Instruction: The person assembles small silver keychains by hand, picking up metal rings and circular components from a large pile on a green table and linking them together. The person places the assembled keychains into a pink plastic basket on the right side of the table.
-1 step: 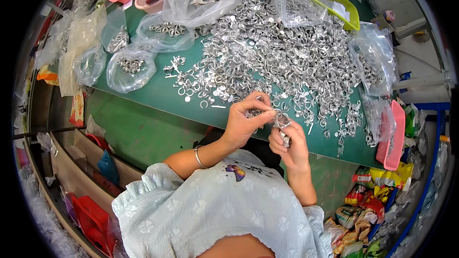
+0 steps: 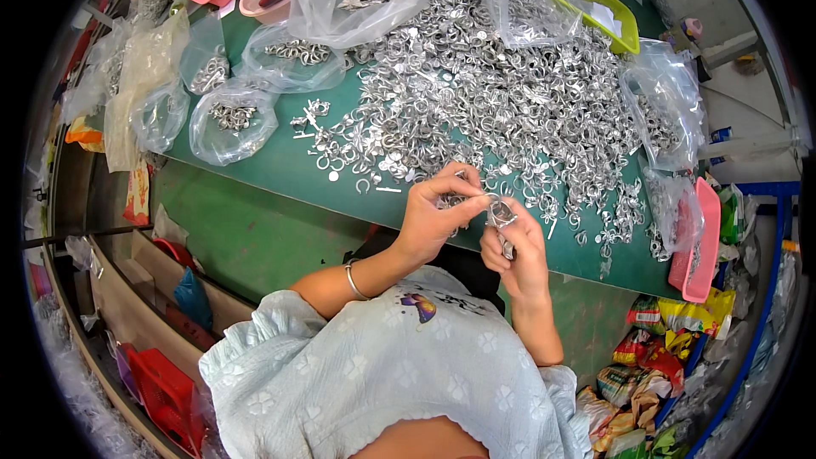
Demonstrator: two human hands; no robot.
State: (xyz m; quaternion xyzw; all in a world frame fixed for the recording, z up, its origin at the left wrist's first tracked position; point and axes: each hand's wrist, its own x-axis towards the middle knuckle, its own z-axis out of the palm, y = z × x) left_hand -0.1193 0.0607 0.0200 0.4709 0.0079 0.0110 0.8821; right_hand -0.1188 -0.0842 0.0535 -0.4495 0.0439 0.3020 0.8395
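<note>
Both of my hands meet just over the near edge of the green table [image 2: 289, 180]. My left hand [image 2: 427, 219] is closed, its thumb and forefinger pinching at a silver ring [image 2: 501, 214], with more metal rings [image 2: 450, 200] tucked under its curled fingers. My right hand [image 2: 523, 255] is closed round the other side of that ring, and another silver piece [image 2: 508, 248] shows within its fingers. Beyond the hands spreads a large heap of silver-coloured rings and small metal pieces [image 2: 501, 93].
Clear plastic bags with metal pieces lie at the left [image 2: 234, 123], at the back and at the right [image 2: 667, 110]. A pink basket [image 2: 701, 242] stands at the right edge, a yellow-green tray [image 2: 625, 25] at the back. Colourful packets [image 2: 671, 348] lie below on the right.
My right hand has shifted very slightly, and less of the silver piece in its fingers shows. The left hand and the heap look the same.
</note>
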